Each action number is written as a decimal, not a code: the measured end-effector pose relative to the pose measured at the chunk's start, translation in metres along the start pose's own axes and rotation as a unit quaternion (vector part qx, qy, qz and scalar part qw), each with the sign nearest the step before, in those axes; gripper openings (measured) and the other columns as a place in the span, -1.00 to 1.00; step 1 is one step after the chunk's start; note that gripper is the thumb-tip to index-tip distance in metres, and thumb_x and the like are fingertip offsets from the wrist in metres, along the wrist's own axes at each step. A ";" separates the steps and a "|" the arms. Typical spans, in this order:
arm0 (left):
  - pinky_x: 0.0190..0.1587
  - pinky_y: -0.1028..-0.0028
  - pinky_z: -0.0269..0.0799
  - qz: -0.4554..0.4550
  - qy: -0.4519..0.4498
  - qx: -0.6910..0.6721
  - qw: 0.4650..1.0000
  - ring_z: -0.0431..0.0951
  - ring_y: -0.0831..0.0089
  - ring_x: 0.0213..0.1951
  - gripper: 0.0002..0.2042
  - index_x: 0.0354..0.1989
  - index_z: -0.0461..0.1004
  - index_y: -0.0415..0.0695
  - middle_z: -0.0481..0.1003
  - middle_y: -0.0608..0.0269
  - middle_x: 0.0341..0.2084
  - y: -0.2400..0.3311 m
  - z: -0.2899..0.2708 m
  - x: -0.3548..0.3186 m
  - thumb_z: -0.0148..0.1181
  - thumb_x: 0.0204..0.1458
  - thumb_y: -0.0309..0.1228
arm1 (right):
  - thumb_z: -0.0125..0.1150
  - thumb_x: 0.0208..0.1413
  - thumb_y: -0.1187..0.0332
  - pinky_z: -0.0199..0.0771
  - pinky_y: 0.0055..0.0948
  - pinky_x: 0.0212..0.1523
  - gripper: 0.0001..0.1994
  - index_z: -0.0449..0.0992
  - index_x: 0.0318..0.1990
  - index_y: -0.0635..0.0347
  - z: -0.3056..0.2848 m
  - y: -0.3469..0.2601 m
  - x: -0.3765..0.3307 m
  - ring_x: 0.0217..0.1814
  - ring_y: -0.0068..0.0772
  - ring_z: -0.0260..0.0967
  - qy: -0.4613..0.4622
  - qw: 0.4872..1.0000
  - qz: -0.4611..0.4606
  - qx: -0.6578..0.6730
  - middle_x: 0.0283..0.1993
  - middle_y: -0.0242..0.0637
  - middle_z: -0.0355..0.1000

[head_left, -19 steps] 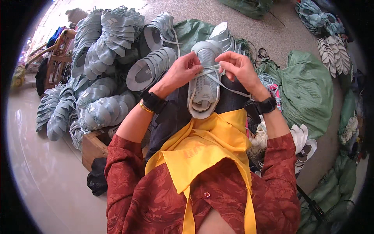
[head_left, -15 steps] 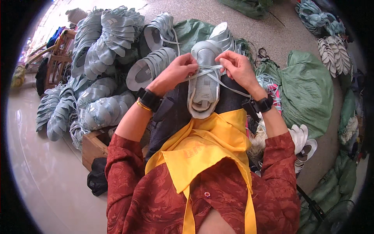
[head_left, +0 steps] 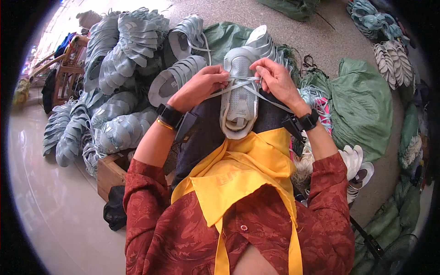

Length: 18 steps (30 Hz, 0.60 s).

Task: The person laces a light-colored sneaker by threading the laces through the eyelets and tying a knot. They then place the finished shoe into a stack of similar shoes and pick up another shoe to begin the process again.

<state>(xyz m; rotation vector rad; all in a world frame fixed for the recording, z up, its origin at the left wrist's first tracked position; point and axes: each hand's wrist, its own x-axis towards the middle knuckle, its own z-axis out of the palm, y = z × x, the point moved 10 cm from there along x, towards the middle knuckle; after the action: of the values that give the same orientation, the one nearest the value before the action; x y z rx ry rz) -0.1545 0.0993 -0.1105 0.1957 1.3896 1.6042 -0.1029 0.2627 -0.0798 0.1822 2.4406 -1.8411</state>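
Observation:
A pale grey-blue shoe upper [head_left: 238,107] with a perforated tongue lies on my lap, its heel end toward me. A flat pale shoelace [head_left: 239,84] crosses over it near the top, and loose lengths trail off to both sides. At the shoe's left edge, my left hand [head_left: 204,86] is closed, thumb and fingers pinching the lace. My right hand [head_left: 276,81] is closed at the right edge, pinching the lace too. The lace runs between both hands across the tongue. Fingertips partly cover where it passes through the eyelets.
Stacks of similar uppers [head_left: 133,46] are heaped at the left, with a nested row [head_left: 176,78] beside my left hand. A green sack [head_left: 360,110] slumps at the right. A wooden box [head_left: 110,174] stands by my left elbow. My yellow apron [head_left: 247,160] covers my lap.
My left hand has shifted slightly left and down with the lace. My right hand has turned a little and moved slightly left. The shoe upper stays in nearly the same place.

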 end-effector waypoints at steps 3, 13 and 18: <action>-0.27 0.67 0.26 0.016 0.001 0.046 0.999 0.31 0.73 -0.37 -0.83 -0.33 0.44 -0.09 0.33 0.54 -0.46 0.005 0.004 -0.003 0.18 0.30 -0.32 | -0.03 0.43 0.30 0.32 -0.72 -0.51 -0.78 0.53 -0.01 0.16 0.000 0.002 0.001 -0.52 -0.80 0.29 0.004 1.000 -0.009 0.008 -0.36 -0.52 0.39; -0.30 0.68 0.26 0.006 0.003 0.032 0.999 0.31 0.71 -0.40 -0.81 -0.36 0.41 -0.05 0.33 0.54 -0.45 -0.002 -0.002 0.003 0.16 0.30 -0.30 | -0.01 0.42 0.29 0.40 -0.68 -0.46 -0.78 0.50 -0.03 0.21 0.003 0.021 0.011 -0.47 -0.75 0.34 -0.013 0.998 0.037 0.044 -0.34 -0.49 0.41; -0.30 0.69 0.27 0.019 0.012 0.088 0.996 0.32 0.76 -0.38 -0.85 -0.32 0.41 -0.06 0.36 0.54 -0.43 0.005 0.001 0.000 0.22 0.25 -0.34 | 0.07 0.38 0.33 0.50 -0.62 -0.37 -0.83 0.48 -0.03 0.22 -0.001 0.013 0.002 -0.41 -0.65 0.44 0.007 0.994 -0.012 0.112 -0.27 -0.43 0.46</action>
<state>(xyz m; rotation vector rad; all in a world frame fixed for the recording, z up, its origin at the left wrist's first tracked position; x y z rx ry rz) -0.1565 0.1009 -0.1055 0.3106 1.5545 1.5195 -0.1030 0.2673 -0.0921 0.1819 2.2485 -2.1288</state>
